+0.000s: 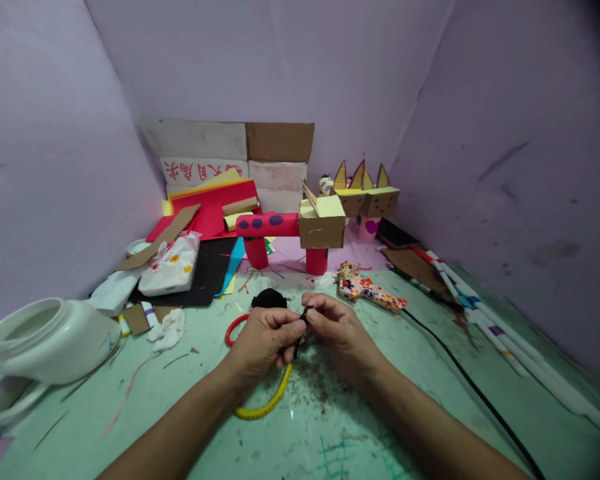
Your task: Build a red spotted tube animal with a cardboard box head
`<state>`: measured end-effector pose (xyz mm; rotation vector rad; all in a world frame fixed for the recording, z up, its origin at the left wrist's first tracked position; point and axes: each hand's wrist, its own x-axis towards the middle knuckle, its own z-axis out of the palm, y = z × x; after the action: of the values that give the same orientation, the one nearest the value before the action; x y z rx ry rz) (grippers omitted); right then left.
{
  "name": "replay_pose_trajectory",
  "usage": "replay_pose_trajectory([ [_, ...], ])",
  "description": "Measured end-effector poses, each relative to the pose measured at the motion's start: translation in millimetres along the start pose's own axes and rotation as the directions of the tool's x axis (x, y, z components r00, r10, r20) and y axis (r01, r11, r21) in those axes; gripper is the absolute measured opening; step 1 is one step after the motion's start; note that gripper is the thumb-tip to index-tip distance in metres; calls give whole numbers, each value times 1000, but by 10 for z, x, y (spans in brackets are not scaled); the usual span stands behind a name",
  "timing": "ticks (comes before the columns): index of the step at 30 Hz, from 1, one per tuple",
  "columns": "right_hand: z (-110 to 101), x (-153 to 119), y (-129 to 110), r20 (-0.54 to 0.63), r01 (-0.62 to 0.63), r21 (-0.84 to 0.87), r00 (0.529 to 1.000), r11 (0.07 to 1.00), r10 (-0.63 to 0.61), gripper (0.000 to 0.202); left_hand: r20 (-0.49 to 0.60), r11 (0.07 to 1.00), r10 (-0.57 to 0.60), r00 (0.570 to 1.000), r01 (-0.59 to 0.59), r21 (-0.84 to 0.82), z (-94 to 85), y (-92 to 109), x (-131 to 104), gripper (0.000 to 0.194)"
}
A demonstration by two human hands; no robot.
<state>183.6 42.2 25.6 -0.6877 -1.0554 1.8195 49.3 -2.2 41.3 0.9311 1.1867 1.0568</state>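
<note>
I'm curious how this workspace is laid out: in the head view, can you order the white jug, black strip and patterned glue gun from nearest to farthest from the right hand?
From the right hand:
1. Black strip: at the fingertips.
2. Patterned glue gun: just beyond, slightly right.
3. White jug: far left.

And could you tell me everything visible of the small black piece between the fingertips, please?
The small, narrow black piece shows only partly; its material is unclear. The left hand and right hand pinch its upper part at their fingertips, above the pale green tabletop. A thin dark length points downward between the hands.
</note>
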Motion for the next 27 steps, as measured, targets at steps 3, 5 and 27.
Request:
replay_pose_trajectory([
  [3,7,-5,23,37,-80,66,996,995,78,26,-38,999,-4,999,3,-36,18,14,-6,31],
  [5,14,-9,32,47,-109,73,993,991,106,27,-39,998,-17,999,14,-59,21,23,-6,33],
  [27,26,-12,68,122,-177,44,978,983,170,30,90,993,-85,992,92,-77,-59,-11,22,30],
])
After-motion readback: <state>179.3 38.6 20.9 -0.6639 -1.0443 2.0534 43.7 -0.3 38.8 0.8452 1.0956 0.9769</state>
